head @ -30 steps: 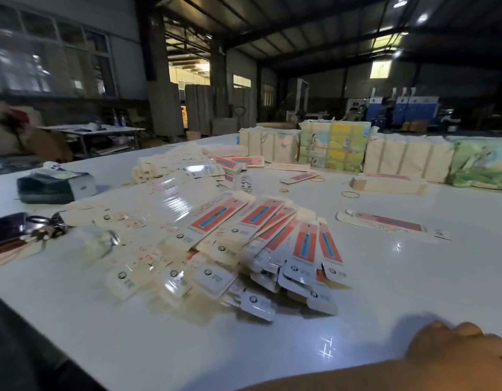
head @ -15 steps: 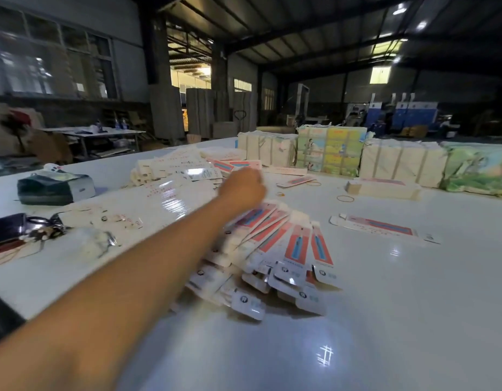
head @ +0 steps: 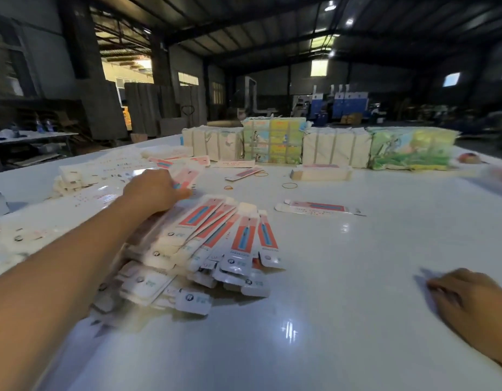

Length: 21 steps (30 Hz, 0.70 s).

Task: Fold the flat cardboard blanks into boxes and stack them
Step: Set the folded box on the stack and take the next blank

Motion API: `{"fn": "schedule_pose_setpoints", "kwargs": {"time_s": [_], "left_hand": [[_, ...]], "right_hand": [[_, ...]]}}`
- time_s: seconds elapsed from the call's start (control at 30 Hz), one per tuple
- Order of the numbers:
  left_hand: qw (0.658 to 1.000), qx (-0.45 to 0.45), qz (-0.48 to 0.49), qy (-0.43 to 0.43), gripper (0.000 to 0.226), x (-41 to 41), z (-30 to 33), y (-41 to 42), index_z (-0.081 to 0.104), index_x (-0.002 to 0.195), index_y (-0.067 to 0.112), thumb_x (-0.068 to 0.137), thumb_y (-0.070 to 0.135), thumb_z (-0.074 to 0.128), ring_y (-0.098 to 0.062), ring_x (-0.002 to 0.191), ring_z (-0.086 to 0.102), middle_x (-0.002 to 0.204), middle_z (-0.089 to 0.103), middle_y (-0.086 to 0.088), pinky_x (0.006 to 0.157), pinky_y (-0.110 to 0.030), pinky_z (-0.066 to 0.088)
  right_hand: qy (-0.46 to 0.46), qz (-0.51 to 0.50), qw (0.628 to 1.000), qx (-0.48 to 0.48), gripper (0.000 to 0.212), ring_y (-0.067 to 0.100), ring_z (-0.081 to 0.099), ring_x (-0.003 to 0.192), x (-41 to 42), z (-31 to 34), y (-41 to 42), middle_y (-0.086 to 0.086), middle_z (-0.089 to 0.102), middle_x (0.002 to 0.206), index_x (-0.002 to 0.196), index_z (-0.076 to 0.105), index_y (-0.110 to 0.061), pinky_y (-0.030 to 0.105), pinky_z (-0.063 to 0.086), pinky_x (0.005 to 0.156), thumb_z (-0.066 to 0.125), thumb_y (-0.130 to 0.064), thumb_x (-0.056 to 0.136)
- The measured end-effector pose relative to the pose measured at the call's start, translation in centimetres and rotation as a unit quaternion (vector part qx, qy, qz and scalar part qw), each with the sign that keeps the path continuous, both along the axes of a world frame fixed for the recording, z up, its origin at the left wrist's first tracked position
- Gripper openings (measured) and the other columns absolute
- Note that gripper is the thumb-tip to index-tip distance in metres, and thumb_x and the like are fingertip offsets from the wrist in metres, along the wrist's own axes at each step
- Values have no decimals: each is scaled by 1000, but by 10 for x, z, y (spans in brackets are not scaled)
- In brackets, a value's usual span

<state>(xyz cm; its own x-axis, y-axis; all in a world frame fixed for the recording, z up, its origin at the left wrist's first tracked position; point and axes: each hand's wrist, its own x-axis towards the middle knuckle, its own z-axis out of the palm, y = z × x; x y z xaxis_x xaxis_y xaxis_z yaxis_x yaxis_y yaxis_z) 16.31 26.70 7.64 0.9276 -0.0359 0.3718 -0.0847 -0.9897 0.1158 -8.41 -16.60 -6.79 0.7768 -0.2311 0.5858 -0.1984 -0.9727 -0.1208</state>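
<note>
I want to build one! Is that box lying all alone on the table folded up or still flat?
Still flat. The lone blank lies level on the white table, end flaps spread out.

Head-height view, forward-down over table (head: 342, 320)

We've got our left hand (head: 155, 191) reached way out, arm straight, fingers curled down; our right hand (head: 469, 300) lies flat, fingers relaxed.

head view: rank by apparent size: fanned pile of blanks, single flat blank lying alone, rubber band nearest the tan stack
1. Fanned pile of blanks: largest by far, though also nearest the camera.
2. Single flat blank: much smaller, lying farther back.
3. Rubber band: smallest, and farthest of the three.
</note>
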Motion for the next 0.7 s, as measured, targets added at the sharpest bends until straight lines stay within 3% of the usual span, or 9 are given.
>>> {"fn": "schedule_pose_setpoints", "kwargs": {"time_s": [0.07, 0.17, 0.2, 0.27, 0.33, 0.4, 0.5, 0.6, 0.7], "left_hand": [[994, -51, -79, -56, 60, -23, 18, -45, 59, 106, 15, 77, 68, 55, -12, 63, 46, 91, 63, -2, 53, -26, 32], [949, -128, -287, -10, 60, -81, 9, -118, 52, 119, 38, 71, 73, 58, -5, 67, 54, 93, 60, 12, 53, -22, 39], [928, -103, -357, 16, 58, -102, -6, -141, 50, 116, 43, 69, 74, 58, -7, 74, 57, 93, 60, 15, 58, -24, 43], [889, -15, -454, 57, 59, -144, -47, -180, 44, 122, 44, 71, 70, 55, -12, 100, 56, 113, 57, 17, 78, -29, 46], [875, 57, -480, 41, 60, -169, -87, -206, 31, 137, 43, 83, 62, 47, -12, 118, 44, 128, 48, 16, 89, -28, 43], [868, 103, -485, -22, 57, -174, -109, -219, 21, 141, 38, 89, 59, 30, -12, 119, 40, 129, 45, 15, 88, -26, 43], [866, 117, -484, -51, 69, -166, -119, -215, 17, 142, 36, 80, 60, 1, -13, 114, 43, 127, 44, 15, 86, -26, 43], [866, 123, -482, -53, 56, -167, -119, -210, 8, 143, 34, 92, 58, 12, -10, 115, 39, 130, 37, 15, 88, -21, 42], [871, 133, -469, -66, 62, -172, -108, -211, 1, 147, 29, 94, 58, 16, -9, 118, 39, 138, 34, 13, 91, -21, 41]], "right_hand": [[7, 9, 1000, 21, 35, 33, 65, 79, -2, 21, 10, 5, 70, 88, 69, 70, -19, 40, 54, 69, 50, -40, 88], [50, -8, 998, 37, 28, 36, 61, 87, -6, 22, 6, 10, 69, 93, 75, 71, -13, 40, 51, 74, 55, -29, 91], [66, -13, 997, 29, 29, 35, 60, 90, -8, 22, 5, 11, 68, 98, 80, 72, -12, 39, 49, 77, 53, -30, 93], [85, -6, 996, 24, 30, 32, 57, 96, -8, 21, 2, 9, 66, 106, 89, 71, -12, 36, 47, 80, 49, -32, 95], [101, -6, 994, 40, 25, 29, 53, 103, -10, 23, 0, 7, 62, 111, 100, 69, -14, 33, 46, 82, 53, -31, 91], [108, -3, 993, 54, 26, 28, 51, 106, -10, 22, -4, 7, 60, 113, 107, 68, -14, 32, 44, 83, 56, -26, 88], [91, -8, 994, 62, 24, 29, 51, 102, -10, 22, -2, 8, 60, 108, 100, 69, -12, 33, 44, 80, 50, -23, 91], [90, -9, 993, 71, 25, 29, 52, 101, -9, 19, -3, 7, 61, 106, 97, 70, -14, 34, 45, 81, 46, -21, 93], [48, -8, 991, 126, 26, 26, 53, 106, -10, 23, -3, 5, 61, 113, 111, 68, -15, 27, 42, 82, 50, -15, 92]]}}
